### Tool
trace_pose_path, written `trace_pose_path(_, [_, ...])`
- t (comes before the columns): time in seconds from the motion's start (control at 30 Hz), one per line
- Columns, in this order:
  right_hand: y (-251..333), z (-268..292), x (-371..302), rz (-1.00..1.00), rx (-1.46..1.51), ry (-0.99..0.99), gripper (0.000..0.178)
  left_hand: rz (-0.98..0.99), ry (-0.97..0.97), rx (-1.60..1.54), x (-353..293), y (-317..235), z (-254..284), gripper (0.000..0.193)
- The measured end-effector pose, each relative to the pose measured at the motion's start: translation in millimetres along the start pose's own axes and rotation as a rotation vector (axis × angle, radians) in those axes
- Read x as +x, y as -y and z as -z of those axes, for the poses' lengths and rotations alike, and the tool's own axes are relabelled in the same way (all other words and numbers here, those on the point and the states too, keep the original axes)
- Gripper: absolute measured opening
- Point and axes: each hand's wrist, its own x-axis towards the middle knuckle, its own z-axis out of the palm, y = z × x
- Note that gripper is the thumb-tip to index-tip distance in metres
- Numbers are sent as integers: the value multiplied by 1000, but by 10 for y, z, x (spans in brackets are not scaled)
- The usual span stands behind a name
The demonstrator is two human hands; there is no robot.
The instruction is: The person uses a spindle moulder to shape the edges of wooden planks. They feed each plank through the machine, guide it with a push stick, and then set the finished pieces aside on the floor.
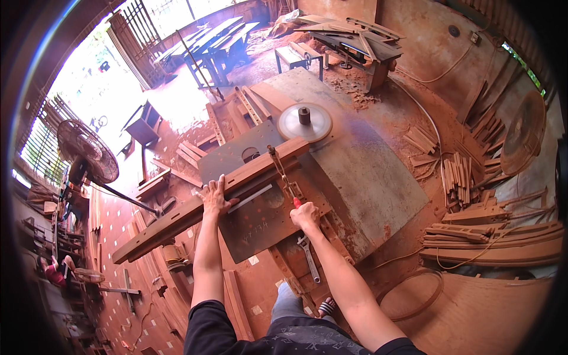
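Note:
My left hand (214, 196) lies flat, fingers spread, on a long reddish wooden plank (177, 219) that runs across the dark metal machine table (260, 225). My right hand (305, 215) is closed around the red handle of a toggle clamp lever (283, 175) whose metal arm reaches up onto the plank's far end. Beyond the plank, a round flat cutter disc (305, 122) with a dark hub sits on its spindle. A thin metal bar (251, 197) lies on the table between my hands.
An adjustable wrench (309, 257) lies near the table's front edge. Stacks of wood strips (457, 177) and curved planks (491, 239) sit to the right. A standing fan (87, 152) is at left, benches at the back, and sawdust covers the floor.

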Motion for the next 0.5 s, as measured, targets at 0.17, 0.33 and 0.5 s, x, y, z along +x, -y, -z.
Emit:
trace_pose_path(0.17, [-11, -8, 15, 12, 5, -13, 30, -15, -11, -4, 6, -9, 24, 121])
trace_pose_path(0.33, [44, 43, -29, -11, 18, 19, 34, 6, 2, 38, -9, -16, 40, 120])
trace_pose_path(0.5, [42, 50, -6, -4, 21, 24, 33, 0, 0, 21, 17, -29, 35, 120])
